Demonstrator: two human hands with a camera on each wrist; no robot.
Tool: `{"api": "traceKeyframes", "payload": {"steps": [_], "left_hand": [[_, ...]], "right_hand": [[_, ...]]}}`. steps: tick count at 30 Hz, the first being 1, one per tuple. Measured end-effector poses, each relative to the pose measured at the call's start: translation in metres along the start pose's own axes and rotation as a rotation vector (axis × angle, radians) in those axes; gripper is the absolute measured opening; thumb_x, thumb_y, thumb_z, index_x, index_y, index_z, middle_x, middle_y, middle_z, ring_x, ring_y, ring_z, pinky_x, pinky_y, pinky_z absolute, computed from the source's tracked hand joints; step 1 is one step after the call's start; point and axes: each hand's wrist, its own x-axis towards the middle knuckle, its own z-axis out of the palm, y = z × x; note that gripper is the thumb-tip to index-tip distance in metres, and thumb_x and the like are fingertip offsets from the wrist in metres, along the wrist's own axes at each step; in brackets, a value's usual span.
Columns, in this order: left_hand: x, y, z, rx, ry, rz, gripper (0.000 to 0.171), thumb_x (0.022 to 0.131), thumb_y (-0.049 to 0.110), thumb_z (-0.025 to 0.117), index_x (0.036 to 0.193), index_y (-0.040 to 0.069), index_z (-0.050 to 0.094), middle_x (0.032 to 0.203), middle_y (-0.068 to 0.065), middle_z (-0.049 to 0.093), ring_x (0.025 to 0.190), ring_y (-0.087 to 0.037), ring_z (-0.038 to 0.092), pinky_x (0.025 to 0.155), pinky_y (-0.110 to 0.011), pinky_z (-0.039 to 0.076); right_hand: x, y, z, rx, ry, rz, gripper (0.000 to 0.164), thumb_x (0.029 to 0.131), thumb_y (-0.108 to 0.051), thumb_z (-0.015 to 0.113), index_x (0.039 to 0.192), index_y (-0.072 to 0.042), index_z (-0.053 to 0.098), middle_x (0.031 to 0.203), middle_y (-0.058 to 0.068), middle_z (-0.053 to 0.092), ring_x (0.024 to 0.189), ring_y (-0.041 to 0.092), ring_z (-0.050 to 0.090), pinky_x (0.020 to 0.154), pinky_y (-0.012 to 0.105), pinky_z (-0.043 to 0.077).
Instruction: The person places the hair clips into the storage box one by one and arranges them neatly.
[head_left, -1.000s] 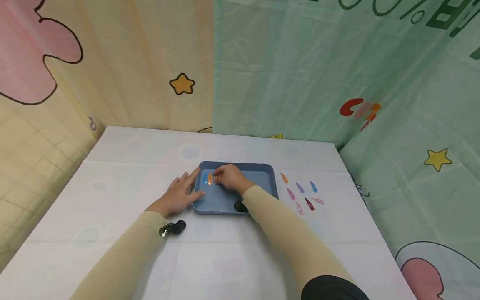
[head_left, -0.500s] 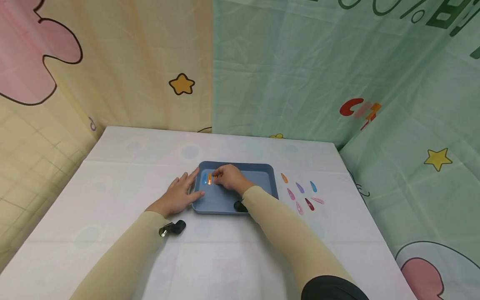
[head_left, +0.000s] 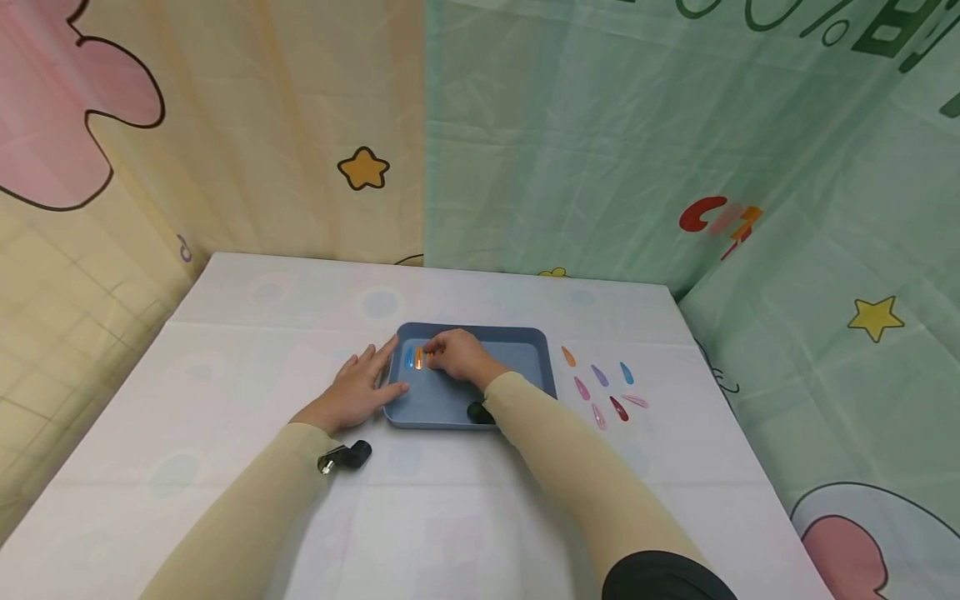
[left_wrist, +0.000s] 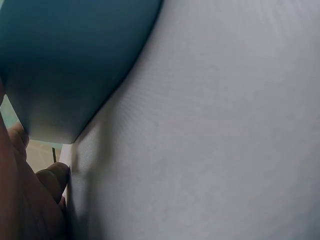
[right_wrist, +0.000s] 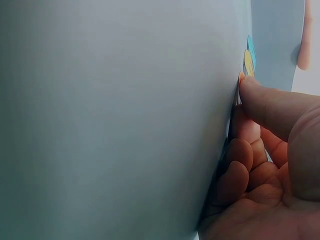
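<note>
A blue-grey tray (head_left: 525,358) lies on the white-covered table. Inside its left part, a blue snap hair clip (head_left: 410,357) and an orange snap hair clip (head_left: 419,358) lie side by side. Just right of them, my right hand (head_left: 463,358) pinches another orange hair clip (right_wrist: 241,77) low at the tray floor; thumb and fingers hide most of it. My left hand (head_left: 354,395) rests at the tray's left edge with its fingers spread, index finger and thumb at the rim. In the left wrist view, the tray's outer wall (left_wrist: 75,75) stands beside the fingers.
Right of the tray lie several loose hair clips, including an orange one (head_left: 568,357), a purple one (head_left: 600,376), a blue one (head_left: 627,372) and a red one (head_left: 619,408). Printed curtains (head_left: 570,150) hang behind the table.
My right hand has shifted very slightly left over the tray, still pinching the orange hair clip. The left hand, the tray and the loose clips have not moved.
</note>
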Motion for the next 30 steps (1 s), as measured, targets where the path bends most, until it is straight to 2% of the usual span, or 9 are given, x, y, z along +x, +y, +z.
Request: {"api": "traceKeyframes", "payload": {"steps": [7,18,24,30], "left_hand": [[0.0003,-0.0002,0.0004,0.003,0.001,-0.004,0.092,0.102,0.061,0.059,0.171,0.031,0.007,0.176,-0.02,0.017,0.164,-0.046,0.004,0.131,-0.066,-0.001],[0.0007,-0.0004,0.0007,0.005,-0.001,-0.01,0.092,0.102,0.061,0.059,0.171,0.031,0.008,0.176,-0.021,0.017,0.164,-0.046,0.004,0.131,-0.067,-0.001],[0.0001,0.0001,-0.0007,0.001,-0.003,-0.011,0.092,0.102,0.06,0.06,0.171,0.031,0.007,0.176,-0.021,0.017,0.164,-0.046,0.004,0.131,-0.066,-0.001],[-0.0002,0.0001,-0.0004,0.001,-0.005,-0.011,0.092,0.102,0.061,0.059,0.171,0.032,0.007,0.176,-0.021,0.016,0.164,-0.047,0.004,0.131,-0.067,-0.001]], "right_hand": [[0.0002,0.0001,0.0002,-0.001,0.001,-0.006,0.027,0.099,-0.021,0.076,0.125,-0.014,0.078,0.089,-0.002,0.07,0.075,0.01,0.055,0.063,0.02,0.042],[0.0024,0.0025,0.0007,-0.001,-0.003,-0.016,0.028,0.098,-0.02,0.076,0.126,-0.015,0.078,0.099,0.0,0.074,0.08,0.011,0.057,0.066,0.02,0.044],[0.0026,0.0039,-0.002,0.041,-0.003,-0.014,0.027,0.097,-0.02,0.077,0.125,-0.015,0.079,0.1,0.001,0.075,0.079,0.01,0.059,0.065,0.02,0.045],[0.0052,0.0075,-0.0074,0.076,-0.007,-0.028,0.031,0.097,-0.023,0.078,0.126,-0.015,0.078,0.11,0.004,0.079,0.088,0.012,0.065,0.072,0.023,0.052]]}}
